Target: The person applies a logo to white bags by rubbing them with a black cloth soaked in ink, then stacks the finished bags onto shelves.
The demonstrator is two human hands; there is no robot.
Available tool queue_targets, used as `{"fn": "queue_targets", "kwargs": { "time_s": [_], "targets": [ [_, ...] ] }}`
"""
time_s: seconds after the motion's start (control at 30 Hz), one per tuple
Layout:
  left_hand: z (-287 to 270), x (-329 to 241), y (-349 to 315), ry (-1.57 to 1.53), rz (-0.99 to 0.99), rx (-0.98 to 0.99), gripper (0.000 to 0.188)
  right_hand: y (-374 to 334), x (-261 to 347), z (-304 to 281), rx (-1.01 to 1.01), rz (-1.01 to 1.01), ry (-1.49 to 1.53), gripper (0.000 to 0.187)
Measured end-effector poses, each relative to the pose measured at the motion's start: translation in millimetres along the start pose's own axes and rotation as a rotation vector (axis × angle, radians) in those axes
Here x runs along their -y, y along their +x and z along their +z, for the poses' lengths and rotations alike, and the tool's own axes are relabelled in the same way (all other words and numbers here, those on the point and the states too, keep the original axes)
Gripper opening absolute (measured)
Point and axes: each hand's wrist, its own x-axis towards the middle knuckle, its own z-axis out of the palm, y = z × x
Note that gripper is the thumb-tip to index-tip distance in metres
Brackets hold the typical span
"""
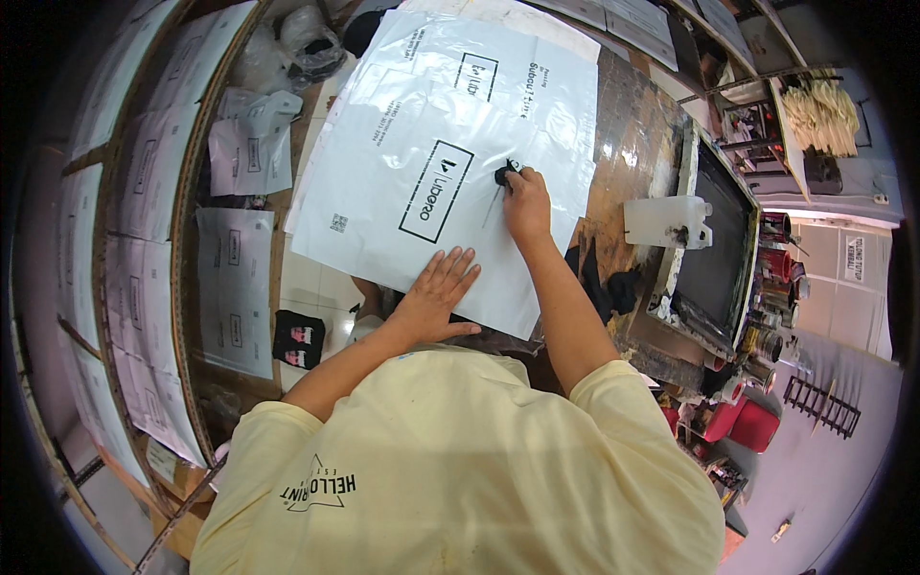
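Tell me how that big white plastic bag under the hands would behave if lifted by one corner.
The white plastic bag looks thin and glossy, so it would probably droop and fold. It seems light, likely to slide on the table; the left hand lies flat on it while the right hand presses a dark cloth.

Person's wearing a loose pale-yellow short-sleeved tee with a small black triangle-style print near the hem at about 7 o'clock, sleeves ending above the elbows, forearms bare up to the left hand (436, 292) and right hand (527, 203), no gloves, watch or rings I can see.
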Motion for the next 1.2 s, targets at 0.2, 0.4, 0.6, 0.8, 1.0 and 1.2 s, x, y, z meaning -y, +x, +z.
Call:
{"fn": "queue_targets", "kwargs": {
  "time_s": [0.2,0.4,0.6,0.8,1.0,1.2],
  "targets": [
    [-0.5,-0.1,-0.1,0.021,0.001,0.011,0.11,13.0,-1.8,-2.5,0.022,0.032,-0.018,0.016],
    [-0.7,-0.5,-0.8,0.061,0.009,-0.009,0.11,22.7,-5.0,1.7,0.006,0.053,-0.08,0.013],
    [-0.9,1.2,-2.2,0.032,0.018,-0.032,0.109,27.9,0.3,11.1,-0.042,0.2,-0.13,0.013],
    [-1.6,-0.1,-5.2,0.017,0.026,-0.072,0.109,32.3,-1.9,9.8,-0.097,0.316,-0.123,0.015],
    [2.5,1.6,-5.7,0.004,0.034,-0.091,0.109,15.7,-23.5,-32.1,-0.117,0.624,0.311,0.024],
    [8.8,1.8,-6.2,0.026,0.036,-0.089,0.111,-46.6,-18.6,-33.6,-0.009,0.484,0.352,0.021]
  ]
}}
